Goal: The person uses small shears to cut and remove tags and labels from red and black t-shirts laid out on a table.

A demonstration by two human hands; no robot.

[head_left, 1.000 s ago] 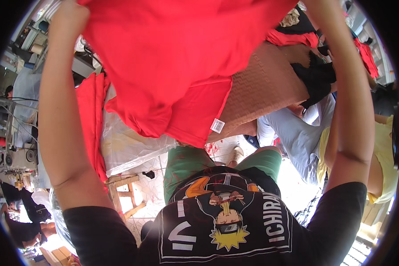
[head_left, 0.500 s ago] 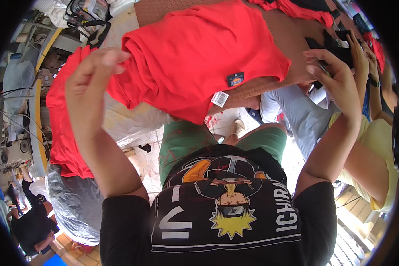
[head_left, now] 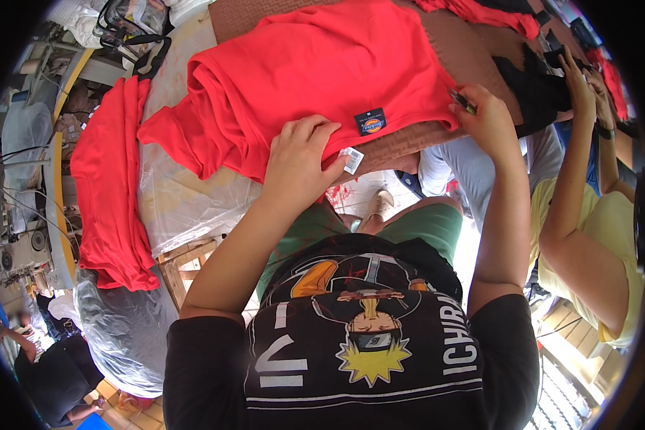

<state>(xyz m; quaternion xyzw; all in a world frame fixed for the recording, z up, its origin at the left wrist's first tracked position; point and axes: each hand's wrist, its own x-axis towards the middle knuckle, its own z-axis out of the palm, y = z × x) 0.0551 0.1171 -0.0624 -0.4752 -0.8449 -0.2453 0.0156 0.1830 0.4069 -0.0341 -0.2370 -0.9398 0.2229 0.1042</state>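
Note:
A red shirt (head_left: 294, 79) lies spread on a brown textured mat, with a dark neck label (head_left: 370, 123) and a white tag (head_left: 352, 160) at its near edge. My left hand (head_left: 301, 161) is closed on this near edge, just left of the tag, fingers on top and thumb toward me. At the shirt's right corner, my right hand (head_left: 486, 118) is closed around small thread snips (head_left: 464, 102), whose metal tip points up-left over the red cloth. Part of the snips is hidden by the fingers.
Another red garment (head_left: 111, 179) hangs at the left beside a plastic-covered surface (head_left: 183, 193). The brown mat (head_left: 473, 61) runs to the right, with black cloth (head_left: 527, 89) on it. A co-worker's arm (head_left: 577, 150) is close by at the right. A plastic-wrapped bundle (head_left: 122, 330) stands lower left.
Both hands have come down and inward from the air onto the shirt. The left now grips its near edge; the right has brought the snips to its right corner.

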